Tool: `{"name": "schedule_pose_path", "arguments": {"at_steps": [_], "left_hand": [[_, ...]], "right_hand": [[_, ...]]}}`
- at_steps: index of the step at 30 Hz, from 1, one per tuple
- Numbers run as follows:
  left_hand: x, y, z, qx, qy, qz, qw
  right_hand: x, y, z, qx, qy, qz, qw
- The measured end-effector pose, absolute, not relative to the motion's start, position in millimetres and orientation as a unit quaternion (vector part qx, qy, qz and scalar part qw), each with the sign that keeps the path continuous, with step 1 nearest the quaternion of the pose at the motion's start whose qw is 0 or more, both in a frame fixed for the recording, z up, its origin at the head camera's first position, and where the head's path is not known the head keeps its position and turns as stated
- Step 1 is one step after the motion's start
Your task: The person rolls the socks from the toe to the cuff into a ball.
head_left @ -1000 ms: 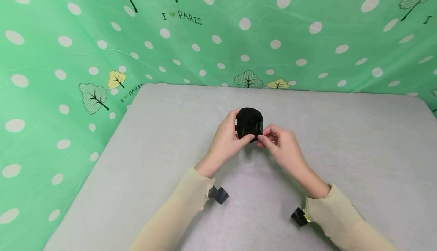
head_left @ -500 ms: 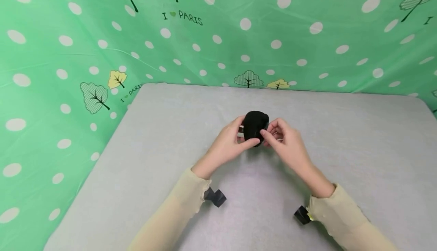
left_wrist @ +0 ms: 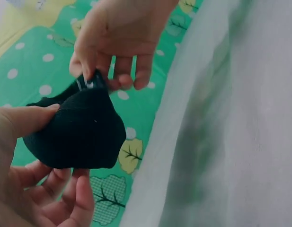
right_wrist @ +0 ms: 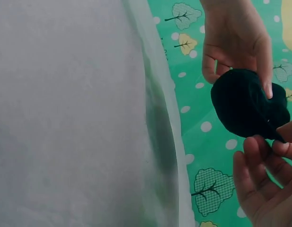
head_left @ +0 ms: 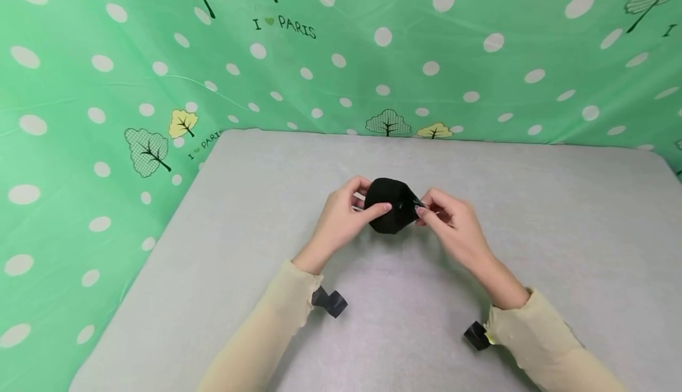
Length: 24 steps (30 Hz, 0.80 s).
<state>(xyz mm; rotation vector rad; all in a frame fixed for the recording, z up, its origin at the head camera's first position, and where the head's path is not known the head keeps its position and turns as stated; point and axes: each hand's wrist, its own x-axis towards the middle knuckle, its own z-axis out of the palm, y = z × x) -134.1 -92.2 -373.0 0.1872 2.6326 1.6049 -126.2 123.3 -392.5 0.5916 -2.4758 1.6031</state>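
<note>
A rounded black cloth bundle [head_left: 389, 205] is held above the table between both hands. My left hand [head_left: 343, 214] grips it from the left, the thumb on its near face and the fingers beneath, as the left wrist view shows. Its right side is drawn out to a narrow corner, which my right hand [head_left: 455, 223] pinches between thumb and finger. In the left wrist view a dark tab [left_wrist: 91, 82] with small pale marks sits at the pinched corner. The other fingers of the right hand stay off the cloth. What the bundle is cannot be told.
A grey-covered table [head_left: 256, 214] spreads beneath the hands. Green dotted cloth [head_left: 298, 84] with tree prints hangs behind it and along the left. Small black devices [head_left: 335, 304] are strapped at both wrists beside the beige sleeves [head_left: 266, 327].
The bundle has turned and tilted in the hands. My right hand has moved slightly right, drawing a corner of the cloth outward, while the left hand has shifted a little left.
</note>
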Motion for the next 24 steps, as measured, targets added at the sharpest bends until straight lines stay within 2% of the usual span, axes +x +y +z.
{"name": "schedule_pose_path", "arguments": {"at_steps": [2, 5, 10, 14, 17, 21, 24], "left_hand": [[-135.3, -93.3, -373.9, 0.052, 0.859, 0.509, 0.016], [-135.8, -94.6, -375.3, 0.067, 0.849, 0.523, 0.031], [-131.5, -96.7, -374.2, 0.173, 0.803, 0.565, 0.077], [-129.8, -96.1, -373.8, 0.269, 0.802, 0.53, 0.054], [-128.0, -93.9, -374.3, 0.306, 0.803, 0.51, 0.031], [-126.6, -93.2, -373.1, 0.317, 0.8, 0.51, 0.021], [-128.7, -93.2, -372.2, 0.295, 0.794, 0.53, 0.037]], "right_hand": [[-124.8, 123.0, -392.4, 0.202, -0.816, 0.537, 0.071], [-124.7, 121.8, -391.2, 0.195, -0.804, 0.558, 0.059], [-127.1, 121.7, -387.3, 0.135, -0.766, 0.629, 0.004], [-127.4, 123.6, -382.7, 0.102, -0.738, 0.665, -0.047], [-126.7, 125.1, -379.4, 0.083, -0.717, 0.686, -0.09], [-125.8, 127.3, -377.5, 0.077, -0.702, 0.698, -0.117], [-124.3, 129.2, -378.4, 0.103, -0.718, 0.681, -0.096]]}}
